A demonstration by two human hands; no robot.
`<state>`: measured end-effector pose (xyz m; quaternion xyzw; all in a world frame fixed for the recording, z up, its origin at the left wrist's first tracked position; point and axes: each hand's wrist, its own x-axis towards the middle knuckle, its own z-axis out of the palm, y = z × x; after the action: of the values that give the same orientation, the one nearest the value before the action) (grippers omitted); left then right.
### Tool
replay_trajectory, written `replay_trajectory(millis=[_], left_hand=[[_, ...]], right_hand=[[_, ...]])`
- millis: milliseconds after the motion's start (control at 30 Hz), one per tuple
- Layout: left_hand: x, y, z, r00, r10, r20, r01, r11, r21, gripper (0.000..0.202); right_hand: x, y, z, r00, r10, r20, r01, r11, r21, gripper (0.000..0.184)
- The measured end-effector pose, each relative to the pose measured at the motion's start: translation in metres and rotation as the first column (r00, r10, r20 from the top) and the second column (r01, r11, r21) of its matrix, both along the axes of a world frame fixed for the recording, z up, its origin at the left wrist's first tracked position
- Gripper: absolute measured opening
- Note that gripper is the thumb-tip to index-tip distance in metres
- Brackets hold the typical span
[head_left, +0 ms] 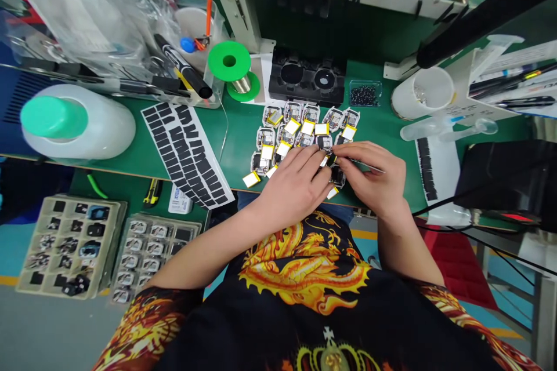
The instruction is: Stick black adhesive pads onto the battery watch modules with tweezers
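Green workbench [243,145] | left hand [292,181] over battery modules [292,110] | right hand [369,177] holding tweezers [365,165]

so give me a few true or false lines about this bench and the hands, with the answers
1. The right hand holds slim metal tweezers. True.
2. Small circuit modules lie on the green bench just beyond the hands. True.
3. The left hand holds a black marker. False: the marker lies far off to the left, beyond the hands.
4. The green spool sits to the right of the hands. False: it is beyond them, to the left.
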<state>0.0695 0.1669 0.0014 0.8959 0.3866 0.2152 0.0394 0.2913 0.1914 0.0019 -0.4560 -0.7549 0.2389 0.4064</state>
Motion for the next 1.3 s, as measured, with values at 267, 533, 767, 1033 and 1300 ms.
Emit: replay_trajectory(millis=[267,533,767,1033,1300], left_hand=[[0.001,0.005,0.003,0.999,-0.027,-0.037,0.026,0.999,-0.030,0.025],[0.005,0.009,0.006,0.998,-0.021,-0.063,0.017,0.998,-0.067,0.022],[0.008,0.011,0.006,0.996,-0.022,-0.090,0.019,0.999,-0.032,0.026],[0.018,0.013,0.014,0.985,0.006,-0.173,-0.021,0.996,-0.083,0.031],[0.019,0.012,0.013,0.990,0.000,-0.139,-0.014,0.995,-0.094,0.032]], right_hand=[[-0.002,0.001,0.002,1.000,-0.001,0.021,0.000,0.999,0.044,0.026],[-0.002,0.006,0.007,0.995,-0.089,0.049,0.084,0.992,0.091,0.021],[-0.001,0.011,0.011,0.993,-0.117,0.011,0.115,0.990,0.078,0.017],[0.000,0.012,0.012,0.993,-0.111,0.047,0.104,0.987,0.126,0.018],[0.000,0.011,0.030,0.985,-0.174,0.002,0.172,0.971,0.163,0.016]])
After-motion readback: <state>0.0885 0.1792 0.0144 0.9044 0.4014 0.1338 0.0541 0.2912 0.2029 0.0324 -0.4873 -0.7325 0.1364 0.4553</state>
